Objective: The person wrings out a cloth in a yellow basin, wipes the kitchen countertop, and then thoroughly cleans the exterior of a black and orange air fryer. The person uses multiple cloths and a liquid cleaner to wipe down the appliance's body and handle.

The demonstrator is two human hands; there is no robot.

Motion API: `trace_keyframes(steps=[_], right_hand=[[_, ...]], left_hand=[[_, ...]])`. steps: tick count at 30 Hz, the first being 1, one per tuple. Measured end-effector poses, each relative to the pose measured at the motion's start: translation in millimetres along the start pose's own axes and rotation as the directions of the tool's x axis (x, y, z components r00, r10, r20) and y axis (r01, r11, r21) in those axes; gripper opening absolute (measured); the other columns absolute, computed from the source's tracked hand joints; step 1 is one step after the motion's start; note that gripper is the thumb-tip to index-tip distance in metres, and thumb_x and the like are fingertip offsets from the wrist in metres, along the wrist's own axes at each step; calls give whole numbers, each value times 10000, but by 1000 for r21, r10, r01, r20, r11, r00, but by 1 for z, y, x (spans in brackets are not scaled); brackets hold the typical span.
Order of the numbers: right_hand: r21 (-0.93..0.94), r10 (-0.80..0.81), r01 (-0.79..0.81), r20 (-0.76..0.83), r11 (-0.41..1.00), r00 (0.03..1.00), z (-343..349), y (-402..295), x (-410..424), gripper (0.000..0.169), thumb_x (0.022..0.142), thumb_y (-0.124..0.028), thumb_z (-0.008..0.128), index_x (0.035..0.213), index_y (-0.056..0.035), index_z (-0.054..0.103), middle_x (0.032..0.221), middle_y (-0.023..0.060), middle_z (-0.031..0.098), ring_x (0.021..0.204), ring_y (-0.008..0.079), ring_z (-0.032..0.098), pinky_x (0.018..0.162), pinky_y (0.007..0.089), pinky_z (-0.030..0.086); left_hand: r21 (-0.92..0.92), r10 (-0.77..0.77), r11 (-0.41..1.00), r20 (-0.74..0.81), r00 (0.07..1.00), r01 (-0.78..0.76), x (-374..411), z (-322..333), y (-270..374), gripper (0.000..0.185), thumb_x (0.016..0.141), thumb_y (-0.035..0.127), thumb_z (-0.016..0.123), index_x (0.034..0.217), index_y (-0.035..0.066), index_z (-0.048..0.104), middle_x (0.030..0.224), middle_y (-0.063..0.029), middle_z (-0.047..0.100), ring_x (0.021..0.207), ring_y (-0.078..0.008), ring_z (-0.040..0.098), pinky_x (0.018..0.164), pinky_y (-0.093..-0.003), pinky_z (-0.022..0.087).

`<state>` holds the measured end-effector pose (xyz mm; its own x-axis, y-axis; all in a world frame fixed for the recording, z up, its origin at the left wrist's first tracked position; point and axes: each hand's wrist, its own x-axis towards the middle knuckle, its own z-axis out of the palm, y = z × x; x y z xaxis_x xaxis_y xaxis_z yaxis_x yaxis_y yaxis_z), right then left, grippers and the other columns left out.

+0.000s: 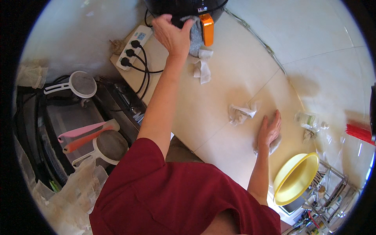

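My left hand (173,35) is at the front of a black appliance (182,7), probably an air fryer, with a shiny orange handle (208,30). Between its thumb and fingers is a grey cloth (196,39), which hangs down beside the handle. A crumpled white wipe (202,69) lies just below the cloth on the beige countertop (211,108). My right hand (269,130) rests on the counter, thumb apart from the extended fingers. A whitish crumpled thing (275,145) shows partly under its palm. Another crumpled wipe (242,113) lies to its left.
A power strip (135,48) with black plugs and cords sits at the left counter edge. Two strainers (83,84) and pink and orange utensils (91,138) lie left. At right are a clear bottle (308,121), a tilted yellow basin (293,179) and a metal rack (332,194).
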<state>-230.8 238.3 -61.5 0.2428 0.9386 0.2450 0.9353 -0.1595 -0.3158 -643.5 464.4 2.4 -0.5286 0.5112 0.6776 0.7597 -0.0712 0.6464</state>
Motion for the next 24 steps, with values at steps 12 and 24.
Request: trace_keyframes(steps=[12,24], right_hand=[[-23,-23,23,-12,999,1000,4,4,-4,579,921,-198,686,1446,-72,478,1362,171,589,1253,375,542,1057,482,418],[-18,-39,39,-13,999,999,5,5,2,603,906,-221,687,1444,-53,471,1357,190,590,1227,394,544,1048,499,413]], left_hand=[[11,30,1000,-46,998,-29,-7,9,1,642,655,227,923,1072,14,484,1007,-131,481,920,-290,512,833,-427,429],[-580,-448,723,19,894,375,-8,18,0,618,740,190,885,1130,32,432,1069,-105,423,958,-227,463,896,-375,437]])
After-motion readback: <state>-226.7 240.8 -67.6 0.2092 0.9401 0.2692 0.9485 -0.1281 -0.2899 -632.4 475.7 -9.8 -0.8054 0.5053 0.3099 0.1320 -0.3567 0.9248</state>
